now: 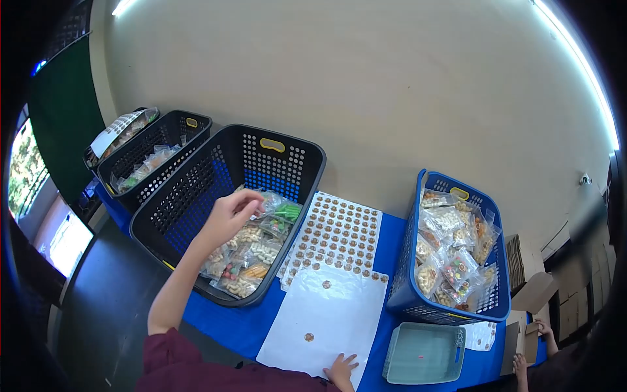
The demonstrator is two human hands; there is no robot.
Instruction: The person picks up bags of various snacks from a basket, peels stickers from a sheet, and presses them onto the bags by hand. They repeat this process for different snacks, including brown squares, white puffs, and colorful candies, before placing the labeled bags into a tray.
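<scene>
A small clear plastic snack bag (269, 204), crinkled and glossy, is pinched between the fingertips of the left hand (230, 215) above the black perforated plastic basket (196, 189), which holds a heap of similar packets (251, 251). The left arm reaches forward, bent at the elbow, in a dark red sleeve. The right hand (341, 369) lies flat with fingers spread, holding nothing, on a white backing sheet (326, 313) on the blue-covered desk (392, 225). Beside it lie a sheet of round brown stickers (339, 232), a blue basket (486, 307) and a pale green tray (423, 353).
</scene>
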